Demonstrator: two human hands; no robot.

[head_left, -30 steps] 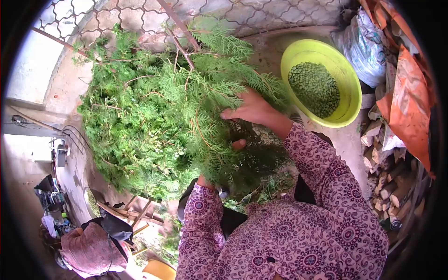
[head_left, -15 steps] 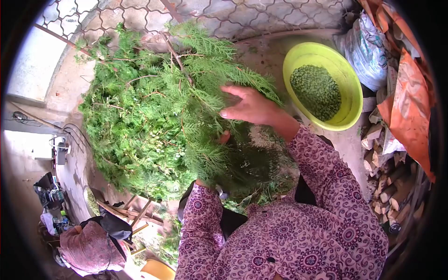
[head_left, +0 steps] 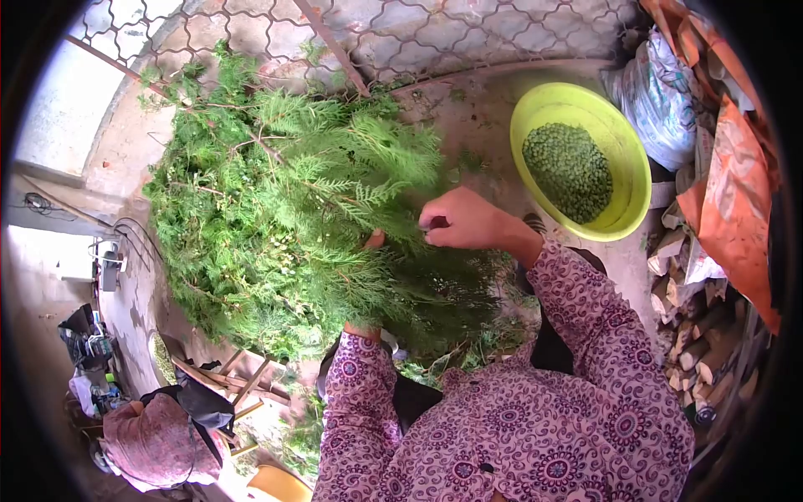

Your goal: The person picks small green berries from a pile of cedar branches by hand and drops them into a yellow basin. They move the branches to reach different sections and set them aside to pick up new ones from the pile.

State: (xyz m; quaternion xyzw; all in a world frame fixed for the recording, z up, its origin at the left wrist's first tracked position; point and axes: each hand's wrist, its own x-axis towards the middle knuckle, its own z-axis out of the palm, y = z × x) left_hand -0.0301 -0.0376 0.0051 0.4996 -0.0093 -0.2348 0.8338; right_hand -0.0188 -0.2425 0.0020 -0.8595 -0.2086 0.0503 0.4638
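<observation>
A leafy green conifer branch (head_left: pixel 335 188) with flat, feathery sprays is raised over my lap. My left hand (head_left: pixel 375 240) grips it from below; only the thumb and the wrist show, and foliage covers the other fingers. My right hand (head_left: pixel 470 219) is closed just right of the sprays, thumb and fingers pinched together. Something small and dark may be between its fingertips, but I cannot make it out. Beyond the right hand stands a yellow-green basin (head_left: pixel 629 197) holding a heap of small round green cones or seeds (head_left: pixel 569 171).
A large pile of cut conifer branches (head_left: pixel 226 251) lies ahead and left, against a wire fence (head_left: pixel 401 42). On the right are a white sack (head_left: pixel 661 100), an orange sheet (head_left: pixel 728 192) and stacked firewood (head_left: pixel 707 356). Another person (head_left: pixel 163 439) is at lower left.
My right hand has gone from spread fingers among the sprays to a closed pinch, slightly lower and to the right. The branch has shifted and tilted to the left.
</observation>
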